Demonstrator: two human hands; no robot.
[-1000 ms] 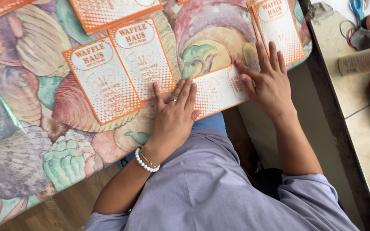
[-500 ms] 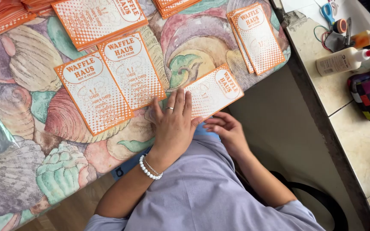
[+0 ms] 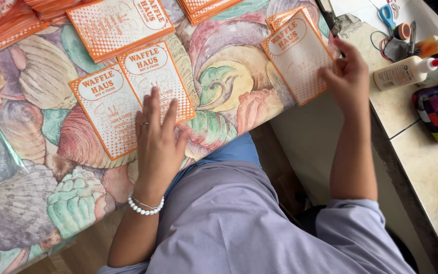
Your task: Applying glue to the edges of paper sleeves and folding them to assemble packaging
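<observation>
Presently, head view, the only one I have. My left hand point(image 3: 157, 138) lies flat, fingers spread and clamped on nothing, pressing on the pair of orange-and-white printed cards point(image 3: 130, 99) that sit side by side on the shell-patterned tablecloth point(image 3: 219, 81). My right hand point(image 3: 349, 76) is at the far right corner of that cloth, fingers closed on the edge of a small stack of the same cards point(image 3: 297, 53), which overhangs the cloth's edge.

Beyond the pair, towards the top of the cloth, lie a larger card sheet point(image 3: 112, 23) and further orange stacks point(image 3: 6, 23). Right of the cloth, on a tiled counter point(image 3: 422, 147), stand a glue bottle point(image 3: 404, 71) and blue-handled scissors point(image 3: 389, 12).

Risks, in my judgement: the overhanging stack could tip off the cloth if the right hand's pinch slackens. The pair could skew out of line if the left palm drags. Whether the top card of the stack is separated from those beneath, I cannot tell.
</observation>
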